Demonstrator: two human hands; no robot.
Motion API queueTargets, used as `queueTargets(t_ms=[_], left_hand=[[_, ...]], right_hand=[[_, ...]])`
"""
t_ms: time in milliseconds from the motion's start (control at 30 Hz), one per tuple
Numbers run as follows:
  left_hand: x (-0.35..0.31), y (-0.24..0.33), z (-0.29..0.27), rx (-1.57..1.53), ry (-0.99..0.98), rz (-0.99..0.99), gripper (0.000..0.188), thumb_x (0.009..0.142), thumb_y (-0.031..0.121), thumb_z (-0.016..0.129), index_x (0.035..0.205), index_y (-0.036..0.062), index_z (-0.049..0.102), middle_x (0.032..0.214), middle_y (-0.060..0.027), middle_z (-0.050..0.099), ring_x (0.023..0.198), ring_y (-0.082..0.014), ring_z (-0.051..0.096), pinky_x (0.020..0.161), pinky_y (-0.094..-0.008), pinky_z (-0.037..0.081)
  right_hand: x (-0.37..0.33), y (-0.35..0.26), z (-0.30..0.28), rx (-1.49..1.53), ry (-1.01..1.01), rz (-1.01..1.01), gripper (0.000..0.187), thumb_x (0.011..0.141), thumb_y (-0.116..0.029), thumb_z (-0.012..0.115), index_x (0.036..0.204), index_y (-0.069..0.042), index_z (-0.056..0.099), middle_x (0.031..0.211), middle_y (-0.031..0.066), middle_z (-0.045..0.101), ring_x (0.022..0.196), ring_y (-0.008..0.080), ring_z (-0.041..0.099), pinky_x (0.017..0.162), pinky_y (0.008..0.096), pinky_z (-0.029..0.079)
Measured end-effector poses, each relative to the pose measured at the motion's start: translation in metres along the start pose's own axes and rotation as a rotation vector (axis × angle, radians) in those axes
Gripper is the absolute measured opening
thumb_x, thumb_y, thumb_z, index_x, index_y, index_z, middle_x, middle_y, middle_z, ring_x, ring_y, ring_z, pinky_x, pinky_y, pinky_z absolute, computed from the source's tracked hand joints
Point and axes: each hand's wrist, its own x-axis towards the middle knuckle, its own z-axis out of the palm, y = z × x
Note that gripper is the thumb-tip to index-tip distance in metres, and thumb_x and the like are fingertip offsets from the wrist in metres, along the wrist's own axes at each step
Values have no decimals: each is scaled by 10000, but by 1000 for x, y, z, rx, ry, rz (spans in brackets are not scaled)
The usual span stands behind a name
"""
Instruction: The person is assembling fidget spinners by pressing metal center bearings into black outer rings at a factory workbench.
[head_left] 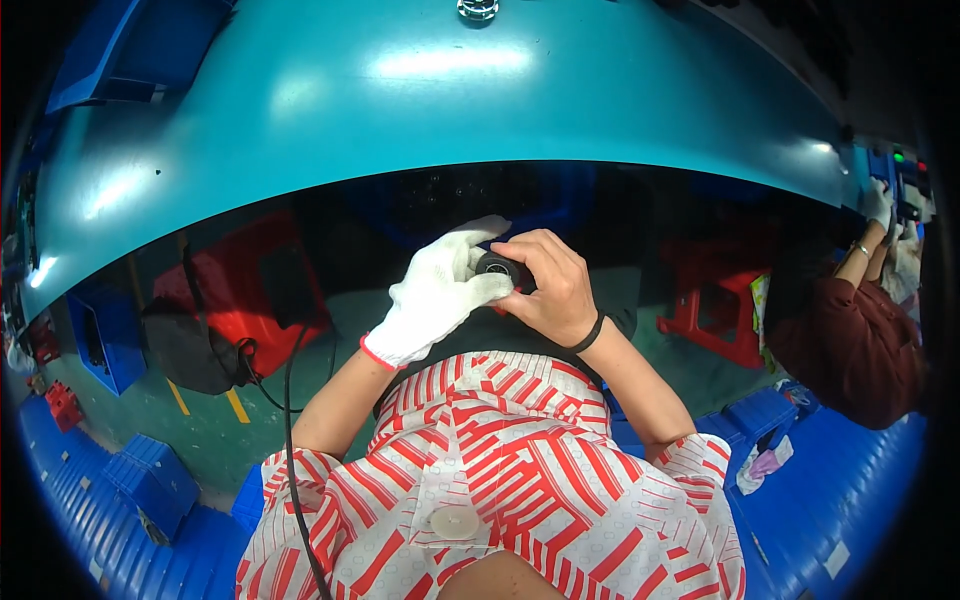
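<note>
In front of my body, just off the near edge of the table, my two hands meet around a small black round part. It looks like a short cylinder with a circular end face. My left hand, in a white glove with a red cuff, grips it from the left between thumb and fingers. Bare but for a black band at the wrist, my right hand pinches the same part from the right. The fingers cover much of it, so its full shape and exact kind are hidden.
A turquoise table curves ahead, with a shiny round wheel-like part at its far side. A blue bin stands far left. Red stools and a black cable are below. A co-worker sits at right.
</note>
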Motion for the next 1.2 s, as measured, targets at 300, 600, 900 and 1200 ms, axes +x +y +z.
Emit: queueTargets(t_ms=[300, 600, 900, 1200], left_hand=[[5, 1, -12, 205, -87, -82, 523, 760, 113, 726, 1195, -73, 504, 873, -91, 627, 721, -111, 602, 626, -210, 482], [-4, -1, -6, -360, -17, 3, 549, 783, 3, 668, 1244, -149, 411, 932, -164, 631, 811, -164, 640, 714, -242, 542], [-8, 4, -12, -275, 142, 104, 430, 899, 109, 517, 1215, -165, 416, 944, -207, 634, 813, -239, 656, 716, -305, 545], [-22, 12, -10, -351, -27, 82, 328, 877, 48, 551, 1194, -38, 555, 1128, -129, 608, 1006, -184, 590, 886, -297, 469]], right_hand=[[5, 3, -14, 181, -179, 148, 443, 648, -106, 780, 1040, -44, 584, 969, 98, 608, 887, 271, 597, 732, 333, 511], [5, -3, -7, 166, -71, 202, 404, 648, -115, 790, 986, -28, 585, 942, 105, 603, 820, 235, 613, 658, 292, 515], [-5, 4, -20, 1415, -202, 815, 331, 925, -260, 580, 1119, 9, 572, 867, 50, 591, 710, 106, 545, 614, 225, 462], [-2, -19, -12, 1705, -321, 1015, 666, 940, -567, 340, 1083, 45, 561, 807, 91, 600, 661, 130, 512, 511, 239, 386]])
